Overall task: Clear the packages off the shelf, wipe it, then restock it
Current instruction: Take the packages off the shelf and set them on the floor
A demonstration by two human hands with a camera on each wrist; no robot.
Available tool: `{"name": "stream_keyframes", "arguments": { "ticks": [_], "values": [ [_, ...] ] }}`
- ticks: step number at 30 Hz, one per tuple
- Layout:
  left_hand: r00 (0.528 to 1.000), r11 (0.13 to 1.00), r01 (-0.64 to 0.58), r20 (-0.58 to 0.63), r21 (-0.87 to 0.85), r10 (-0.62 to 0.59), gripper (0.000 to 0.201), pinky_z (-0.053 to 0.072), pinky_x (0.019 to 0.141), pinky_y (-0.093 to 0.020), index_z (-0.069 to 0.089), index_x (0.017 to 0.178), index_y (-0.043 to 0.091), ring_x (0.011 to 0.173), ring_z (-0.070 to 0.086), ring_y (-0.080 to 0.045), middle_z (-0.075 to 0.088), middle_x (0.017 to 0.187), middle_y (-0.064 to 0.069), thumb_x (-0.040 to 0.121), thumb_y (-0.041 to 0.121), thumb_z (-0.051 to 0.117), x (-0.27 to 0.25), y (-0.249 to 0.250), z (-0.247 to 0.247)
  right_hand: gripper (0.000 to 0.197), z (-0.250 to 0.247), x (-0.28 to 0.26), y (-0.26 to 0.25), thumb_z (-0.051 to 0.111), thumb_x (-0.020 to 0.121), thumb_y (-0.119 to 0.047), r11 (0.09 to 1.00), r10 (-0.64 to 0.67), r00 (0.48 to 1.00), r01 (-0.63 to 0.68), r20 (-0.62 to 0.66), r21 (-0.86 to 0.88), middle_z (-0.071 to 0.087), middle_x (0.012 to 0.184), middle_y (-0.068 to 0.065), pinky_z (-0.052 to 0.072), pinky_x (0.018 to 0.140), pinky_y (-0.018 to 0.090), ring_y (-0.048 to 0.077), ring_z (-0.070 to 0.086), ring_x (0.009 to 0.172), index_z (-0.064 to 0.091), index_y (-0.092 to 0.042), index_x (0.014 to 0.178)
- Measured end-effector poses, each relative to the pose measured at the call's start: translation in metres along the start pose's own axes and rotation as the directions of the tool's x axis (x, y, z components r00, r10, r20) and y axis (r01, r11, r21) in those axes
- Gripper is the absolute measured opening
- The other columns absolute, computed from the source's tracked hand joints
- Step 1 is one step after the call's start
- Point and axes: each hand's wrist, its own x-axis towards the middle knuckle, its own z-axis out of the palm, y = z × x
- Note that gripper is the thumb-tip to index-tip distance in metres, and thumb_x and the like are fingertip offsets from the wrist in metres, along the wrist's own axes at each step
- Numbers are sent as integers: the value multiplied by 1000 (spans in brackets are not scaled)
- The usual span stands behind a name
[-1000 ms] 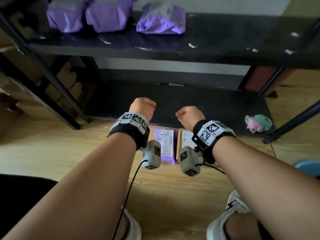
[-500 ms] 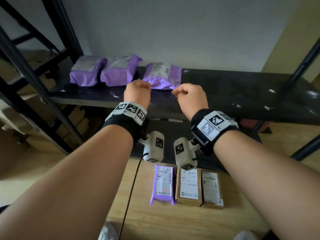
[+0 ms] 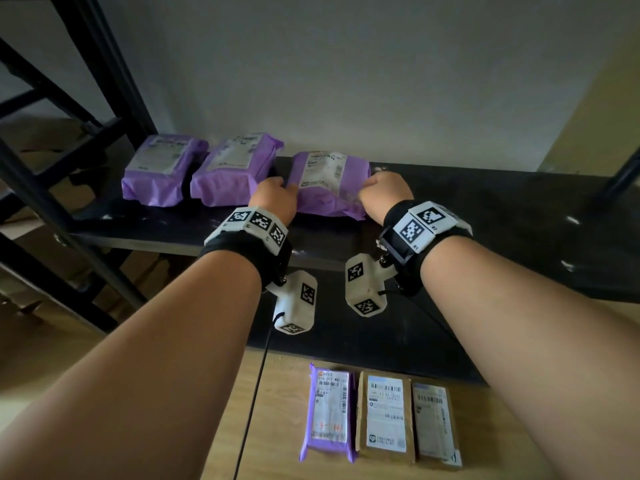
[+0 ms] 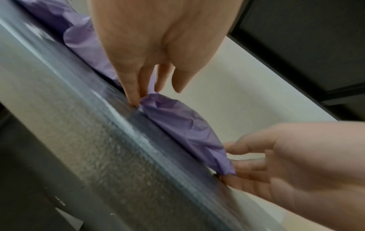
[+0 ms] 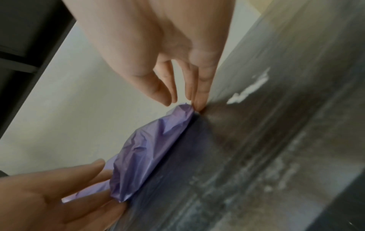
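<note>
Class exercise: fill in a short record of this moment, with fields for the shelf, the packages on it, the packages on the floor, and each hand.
Shelf: black shelf board, pale smudges
On shelf: three purple plastic mailer packages; rightmost being handled
On floor: one flat purple labelled package, two brown cardboard parcels beside it
Left hand: fingers at the rightmost mailer's left edge
Right hand: fingers at its right edge
Stage: clearing not finished

Right hand (image 5: 158, 46) entering from twelve o'clock, fingertips (image 5: 199, 103) touching upper corner of crumpled purple package (image 5: 150, 156) lying on dark, white-flecked shelf (image 5: 266, 148). Left hand (image 5: 49, 195) at seven o'clock, extended fingers against package's lower end. Pale wall (image 5: 69, 117) at nine o'clock.
</note>
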Motion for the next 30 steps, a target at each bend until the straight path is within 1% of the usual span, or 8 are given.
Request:
{"name": "stream_keyframes", "arguments": {
  "ticks": [7, 10, 12, 14, 18, 22, 26, 30],
  "values": [
    [997, 989, 50, -50, -140, -57, 47, 43, 98, -29, 54, 133, 10, 118, 57, -28, 60, 129, -9, 89, 27, 61, 1, -6, -2, 39, 3, -4, 1, 53, 88, 0, 997, -40, 995, 45, -92, 61, 59, 131, 4, 43, 97, 27, 21, 55, 121, 63, -15, 123],
    [995, 961, 64, -52, -269, -81, 7, 51, 95, -39, 64, 81, 19, 100, 65, -28, 65, 97, -8, 82, 23, 69, -7, -6, -8, 38, 1, -14, 1, 53, 86, 0, 991, -71, 984, 88, -163, 103, 58, 128, 5, 44, 93, 27, 21, 57, 114, 65, -18, 117],
    [996, 935, 60, -38, -351, -78, 28, 55, 86, -39, 51, 60, 17, 83, 64, -27, 59, 77, -8, 77, 22, 72, -14, -9, -14, 36, -1, -23, 0, 53, 84, 1, 985, -105, 977, 129, -186, 118, 59, 125, 5, 46, 93, 27, 20, 58, 112, 67, -18, 113],
    [995, 910, 61, -41, -410, -85, 24, 56, 85, -40, 61, 67, 6, 81, 64, -26, 64, 79, -12, 73, 26, 74, -23, -13, -22, 37, -1, -33, 0, 52, 83, 2, 977, -140, 970, 168, -199, 129, 61, 122, 5, 46, 88, 24, 19, 60, 107, 68, -19, 109],
    [995, 845, 93, 18, -526, -99, 14, 53, 94, -42, 65, 76, 14, 91, 64, -26, 68, 98, -14, 80, 25, 72, -52, -18, -41, 35, 1, -61, -3, 56, 83, 1, 963, -195, 954, 230, -228, 139, 59, 122, 6, 43, 81, 20, 18, 61, 103, 67, -21, 108],
    [988, 765, 151, 95, -626, -118, 19, 57, 78, -33, 71, 94, 6, 88, 67, -28, 70, 104, -17, 77, 12, 74, -82, -38, -53, 48, 4, -96, -2, 56, 83, 3, 965, -191, 955, 224, -229, 132, 52, 126, 11, 45, 80, 21, 24, 59, 106, 59, -19, 125],
    [972, 738, 232, 185, -634, -147, 48, 54, 58, -23, 67, 114, 14, 85, 68, -23, 71, 110, -14, 67, 5, 71, -105, -71, -60, 60, 18, -137, -2, 56, 83, 2, 969, -181, 960, 211, -213, 130, 48, 127, 12, 46, 87, 27, 28, 56, 111, 47, -21, 137],
    [960, 728, 280, 201, -626, -195, 49, 53, 67, -26, 64, 116, 17, 94, 67, -23, 71, 110, -12, 70, 0, 66, -128, -105, -59, 56, 49, -172, 6, 56, 83, -4, 967, -202, 960, 227, -194, 116, 55, 127, 10, 47, 100, 38, 28, 53, 119, 45, -14, 137]
  ]
}}
